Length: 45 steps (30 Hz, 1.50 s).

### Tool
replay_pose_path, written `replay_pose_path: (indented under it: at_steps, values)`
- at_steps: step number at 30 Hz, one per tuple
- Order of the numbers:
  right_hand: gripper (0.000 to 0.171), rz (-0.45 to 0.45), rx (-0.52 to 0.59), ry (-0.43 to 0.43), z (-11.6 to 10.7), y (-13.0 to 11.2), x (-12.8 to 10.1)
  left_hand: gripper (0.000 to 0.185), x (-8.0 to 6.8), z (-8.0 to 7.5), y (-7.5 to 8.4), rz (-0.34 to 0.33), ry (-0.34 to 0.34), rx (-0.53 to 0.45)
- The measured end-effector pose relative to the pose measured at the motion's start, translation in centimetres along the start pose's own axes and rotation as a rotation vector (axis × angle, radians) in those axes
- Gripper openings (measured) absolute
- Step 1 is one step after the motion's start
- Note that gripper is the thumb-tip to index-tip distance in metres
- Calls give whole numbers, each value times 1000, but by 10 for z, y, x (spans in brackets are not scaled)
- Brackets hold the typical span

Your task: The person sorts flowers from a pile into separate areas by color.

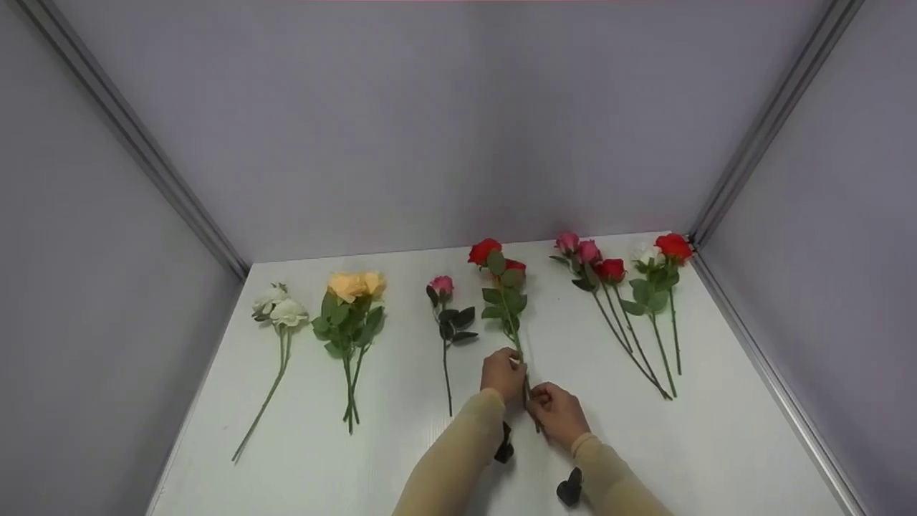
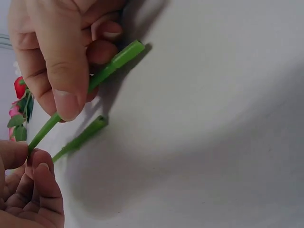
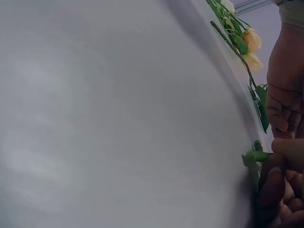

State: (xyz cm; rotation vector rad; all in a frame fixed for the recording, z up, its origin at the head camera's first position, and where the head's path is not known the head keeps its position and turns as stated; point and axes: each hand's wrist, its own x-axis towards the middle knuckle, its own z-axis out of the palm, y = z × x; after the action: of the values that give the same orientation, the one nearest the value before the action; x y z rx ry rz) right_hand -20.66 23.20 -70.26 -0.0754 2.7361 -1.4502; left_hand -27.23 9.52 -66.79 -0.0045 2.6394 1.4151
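Observation:
Two red roses (image 1: 494,258) lie with leafy green stems at the middle of the white table (image 1: 716,444). My left hand (image 1: 505,373) pinches one stem (image 2: 42,133) partway up, and its fingers (image 2: 28,190) are curled at the lower left of the left wrist view. My right hand (image 1: 551,408) pinches the same stem nearer its cut end (image 2: 128,50) between thumb and fingers (image 2: 61,80). The second stem (image 2: 80,137) lies on the table just beside it. In the right wrist view my right fingers (image 3: 273,190) hold a green bit of stem (image 3: 256,156).
Left of my hands lie white roses (image 1: 279,309), pale orange roses (image 1: 356,284) and a single pink rose (image 1: 441,285). A mixed bunch of pink, red and white roses (image 1: 616,271) lies at the right. Grey walls enclose the table on three sides.

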Motion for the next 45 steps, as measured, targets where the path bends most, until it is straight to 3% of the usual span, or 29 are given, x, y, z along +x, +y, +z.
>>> replay_pose_path:
  at_steps: [4,11,19,30,45]
  values:
    - [14,-3,-31,-11,1,-3,2,17,2,3,-7,-13,30,-6]
    - [19,36,-68,-3,1,-6,5,23,3,7,-12,-61,5,-34]
    - [23,11,-164,-31,5,-3,7,14,-2,11,-23,-2,60,-21]
    - [18,41,-119,-34,1,-1,14,15,-2,11,-25,-34,70,-69]
    - [17,76,-81,-30,2,-4,11,25,-8,11,-30,25,72,-98]
